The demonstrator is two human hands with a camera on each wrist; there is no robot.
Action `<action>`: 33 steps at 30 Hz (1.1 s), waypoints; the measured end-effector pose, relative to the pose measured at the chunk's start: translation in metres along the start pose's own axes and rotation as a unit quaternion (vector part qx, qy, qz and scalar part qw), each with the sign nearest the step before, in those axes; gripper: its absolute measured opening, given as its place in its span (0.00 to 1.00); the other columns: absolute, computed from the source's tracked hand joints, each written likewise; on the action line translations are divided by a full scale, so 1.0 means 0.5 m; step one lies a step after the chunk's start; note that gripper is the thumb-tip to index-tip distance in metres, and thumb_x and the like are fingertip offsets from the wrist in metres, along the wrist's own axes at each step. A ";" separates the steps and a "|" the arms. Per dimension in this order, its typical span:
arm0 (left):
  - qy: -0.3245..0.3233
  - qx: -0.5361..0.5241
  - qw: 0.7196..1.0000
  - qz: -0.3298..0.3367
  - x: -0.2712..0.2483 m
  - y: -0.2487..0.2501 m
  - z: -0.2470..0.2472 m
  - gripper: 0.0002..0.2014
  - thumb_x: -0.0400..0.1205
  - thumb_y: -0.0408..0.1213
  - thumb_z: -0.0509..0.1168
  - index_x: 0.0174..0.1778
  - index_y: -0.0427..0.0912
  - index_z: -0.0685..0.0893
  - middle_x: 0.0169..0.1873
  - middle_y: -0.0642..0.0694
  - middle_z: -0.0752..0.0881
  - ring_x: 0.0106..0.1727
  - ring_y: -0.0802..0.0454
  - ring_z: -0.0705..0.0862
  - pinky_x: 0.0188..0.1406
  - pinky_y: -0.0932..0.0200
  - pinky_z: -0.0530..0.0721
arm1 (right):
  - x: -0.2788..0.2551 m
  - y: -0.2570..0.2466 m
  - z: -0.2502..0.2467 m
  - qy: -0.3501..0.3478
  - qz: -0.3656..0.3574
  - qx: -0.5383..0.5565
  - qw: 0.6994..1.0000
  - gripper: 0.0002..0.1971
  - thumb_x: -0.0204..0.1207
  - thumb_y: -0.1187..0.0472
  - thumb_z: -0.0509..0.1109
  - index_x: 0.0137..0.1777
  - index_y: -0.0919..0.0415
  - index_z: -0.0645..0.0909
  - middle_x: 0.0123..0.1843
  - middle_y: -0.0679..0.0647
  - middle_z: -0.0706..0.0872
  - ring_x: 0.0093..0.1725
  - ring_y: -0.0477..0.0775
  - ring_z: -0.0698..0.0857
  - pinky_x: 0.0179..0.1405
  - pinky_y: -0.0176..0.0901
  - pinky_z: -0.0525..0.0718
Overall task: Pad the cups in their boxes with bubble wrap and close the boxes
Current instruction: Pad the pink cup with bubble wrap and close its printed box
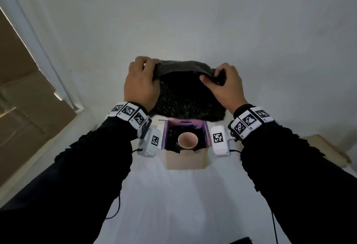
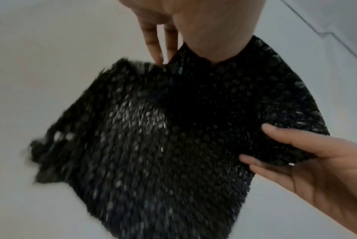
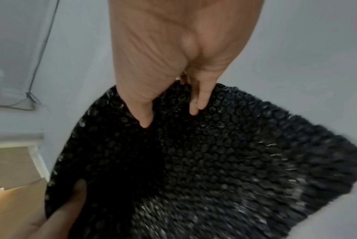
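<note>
A black bubble wrap sheet (image 1: 185, 97) hangs in the air over the white table, just beyond the open cardboard box (image 1: 185, 159). My left hand (image 1: 154, 72) pinches the sheet's upper left edge and my right hand (image 1: 212, 78) pinches its upper right edge. In the box a pink cup (image 1: 188, 141) stands upright with black wrap packed around it, and the purple-lined flaps stand open. The left wrist view shows my left hand (image 2: 183, 53) gripping the bubble wrap sheet (image 2: 163, 145). In the right wrist view my right hand (image 3: 171, 116) holds the bubble wrap sheet (image 3: 193, 161) between thumb and fingers.
Stacked brown cardboard boxes (image 1: 29, 108) stand beyond the table's left edge. A flat piece of cardboard (image 1: 324, 147) lies at the right. The white table (image 1: 173, 205) stretches toward me, with thin cables trailing from my wrists.
</note>
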State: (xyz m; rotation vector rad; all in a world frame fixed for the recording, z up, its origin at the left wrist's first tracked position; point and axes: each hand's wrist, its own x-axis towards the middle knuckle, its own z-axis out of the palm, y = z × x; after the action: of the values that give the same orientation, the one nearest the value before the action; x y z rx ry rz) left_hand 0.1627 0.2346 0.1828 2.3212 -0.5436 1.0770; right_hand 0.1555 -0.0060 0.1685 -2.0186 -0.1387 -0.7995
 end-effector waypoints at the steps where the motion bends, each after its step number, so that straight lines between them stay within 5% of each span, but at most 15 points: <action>1: 0.025 -0.017 0.999 0.015 0.002 -0.002 0.008 0.24 0.70 0.34 0.55 0.63 0.42 0.80 0.61 0.39 0.76 0.61 0.40 0.76 0.53 0.45 0.81 | 0.001 0.002 0.002 0.010 -0.025 0.000 1.000 0.17 0.70 0.50 0.78 0.43 0.58 0.75 0.48 0.53 0.76 0.41 0.37 0.76 0.42 0.22 0.73; 4: 0.048 -0.031 0.998 0.034 -0.007 -0.014 0.039 0.20 0.71 0.32 0.59 0.60 0.40 0.81 0.67 0.37 0.71 0.65 0.40 0.74 0.62 0.48 0.78 | 0.000 0.033 0.014 0.001 -0.066 -0.005 0.998 0.13 0.73 0.52 0.76 0.46 0.60 0.77 0.52 0.54 0.77 0.46 0.41 0.78 0.48 0.23 0.72; 6: 0.021 -0.006 0.999 0.045 -0.032 -0.027 0.074 0.16 0.74 0.35 0.61 0.57 0.41 0.83 0.67 0.38 0.73 0.63 0.39 0.74 0.59 0.50 0.77 | -0.009 0.076 0.029 -0.037 -0.065 -0.052 0.996 0.14 0.74 0.47 0.71 0.47 0.58 0.80 0.53 0.54 0.80 0.54 0.53 0.78 0.53 0.35 0.72; 9: -0.099 -0.003 0.994 0.038 -0.095 -0.052 0.136 0.14 0.76 0.37 0.63 0.58 0.44 0.82 0.62 0.42 0.77 0.58 0.42 0.76 0.50 0.47 0.81 | -0.050 0.152 0.054 -0.078 -0.043 -0.187 0.978 0.14 0.71 0.45 0.71 0.51 0.53 0.84 0.58 0.50 0.83 0.65 0.66 0.71 0.61 0.50 0.71; 12: -0.266 0.025 0.964 0.008 -0.175 -0.068 0.196 0.16 0.78 0.40 0.65 0.62 0.49 0.80 0.60 0.46 0.78 0.58 0.42 0.79 0.48 0.47 0.83 | -0.106 0.202 0.068 -0.112 -0.053 -0.289 0.949 0.12 0.66 0.49 0.77 0.47 0.53 0.87 0.60 0.48 0.81 0.67 0.66 0.67 0.64 0.59 0.69; 17: -0.467 0.106 0.878 -0.022 -0.269 -0.068 0.247 0.13 0.86 0.47 0.54 0.61 0.45 0.77 0.57 0.44 0.82 0.54 0.39 0.82 0.44 0.51 0.77 | -0.176 0.240 0.098 -0.333 -0.068 -0.281 0.897 0.11 0.65 0.59 0.73 0.43 0.53 0.74 0.46 0.50 0.78 0.45 0.57 0.76 0.37 0.46 0.72; 20: -0.485 0.115 0.867 0.025 -0.293 -0.080 0.266 0.12 0.87 0.46 0.53 0.55 0.43 0.77 0.49 0.43 0.86 0.49 0.39 0.83 0.43 0.52 0.72 | -0.202 0.256 0.117 -0.377 -0.059 -0.296 0.876 0.11 0.69 0.63 0.68 0.43 0.53 0.67 0.42 0.50 0.77 0.39 0.56 0.76 0.33 0.48 0.74; 25: -0.454 0.217 0.857 0.112 -0.316 -0.097 0.276 0.19 0.79 0.51 0.51 0.42 0.48 0.86 0.45 0.46 0.81 0.47 0.42 0.79 0.45 0.49 0.75 | -0.207 0.254 0.137 -0.442 -0.066 -0.307 0.840 0.04 0.76 0.56 0.62 0.47 0.54 0.73 0.42 0.51 0.82 0.38 0.55 0.78 0.38 0.47 0.76; 28: -0.488 0.201 0.842 0.113 -0.317 -0.099 0.275 0.24 0.79 0.59 0.50 0.51 0.51 0.86 0.47 0.50 0.85 0.49 0.46 0.81 0.56 0.50 0.69 | -0.209 0.239 0.149 -0.486 -0.045 -0.320 0.812 0.16 0.74 0.41 0.62 0.48 0.54 0.73 0.37 0.50 0.81 0.37 0.55 0.79 0.37 0.45 0.75; 30: -0.481 0.139 0.859 0.109 -0.313 -0.106 0.271 0.28 0.72 0.67 0.51 0.53 0.51 0.82 0.42 0.55 0.88 0.45 0.50 0.83 0.63 0.51 0.69 | -0.208 0.237 0.157 -0.495 -0.053 -0.355 0.791 0.30 0.66 0.27 0.60 0.50 0.54 0.75 0.37 0.49 0.82 0.37 0.54 0.80 0.43 0.45 0.76; 31: -0.498 0.123 0.851 0.111 -0.307 -0.106 0.267 0.29 0.69 0.67 0.55 0.56 0.50 0.78 0.41 0.55 0.88 0.45 0.49 0.84 0.66 0.51 0.68 | -0.209 0.238 0.161 -0.501 -0.075 -0.387 0.770 0.32 0.64 0.26 0.60 0.52 0.54 0.74 0.39 0.49 0.83 0.40 0.53 0.81 0.49 0.46 0.74; 33: -0.536 0.141 0.823 0.127 -0.301 -0.110 0.263 0.28 0.67 0.58 0.65 0.59 0.47 0.72 0.45 0.52 0.88 0.49 0.47 0.84 0.73 0.53 0.63 | -0.213 0.242 0.169 -0.512 -0.116 -0.443 0.726 0.27 0.67 0.39 0.68 0.59 0.55 0.73 0.47 0.52 0.85 0.51 0.55 0.80 0.58 0.49 0.68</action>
State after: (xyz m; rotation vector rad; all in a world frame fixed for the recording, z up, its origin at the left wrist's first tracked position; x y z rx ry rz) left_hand 0.1779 0.2189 -0.0234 3.0475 -1.1709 -0.2324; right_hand 0.1609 0.0160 -0.0122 -3.2202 -0.7698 0.3518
